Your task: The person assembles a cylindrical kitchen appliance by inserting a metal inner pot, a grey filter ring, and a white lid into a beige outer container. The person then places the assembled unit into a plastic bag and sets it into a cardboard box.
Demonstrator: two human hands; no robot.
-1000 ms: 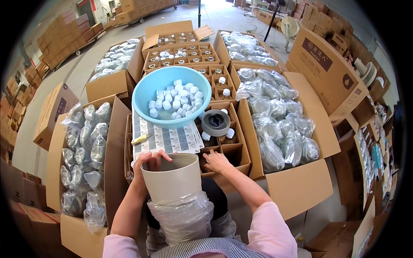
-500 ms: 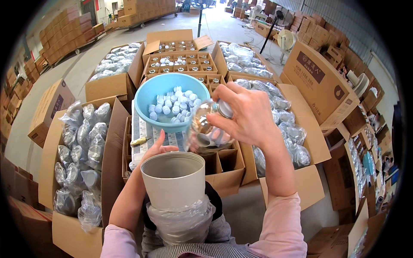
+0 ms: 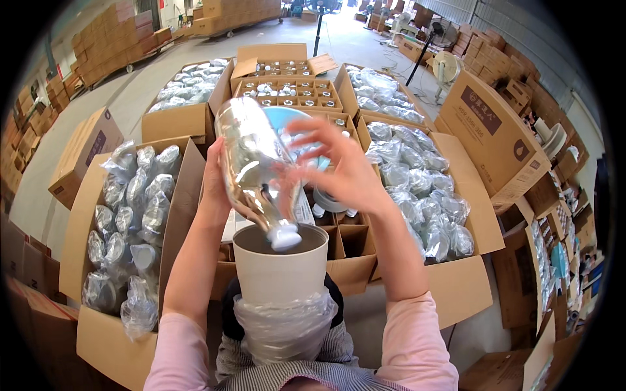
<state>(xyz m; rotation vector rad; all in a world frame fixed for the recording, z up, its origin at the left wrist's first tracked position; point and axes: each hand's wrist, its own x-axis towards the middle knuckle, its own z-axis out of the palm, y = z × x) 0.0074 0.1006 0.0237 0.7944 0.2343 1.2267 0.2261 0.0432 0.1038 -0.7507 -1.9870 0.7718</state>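
My left grip (image 3: 216, 177) clasps the silver bottle (image 3: 251, 159), long axis slanting down-right over beige tub (image 3: 282, 277); my right grip (image 3: 344, 168) spread, alongside.

- Pale pink left sleeve (image 3: 179, 352), loose, ending near the elbow
- Matching right sleeve (image 3: 418, 342), softly creased
- Bare forearms (image 3: 189, 277) below both
- Left hand (image 3: 214, 179) and right hand (image 3: 349, 169), both ungloved
- Garment with fine dark-and-light stripes (image 3: 261, 382) across the front
- Black cloth (image 3: 334, 301) around the knees
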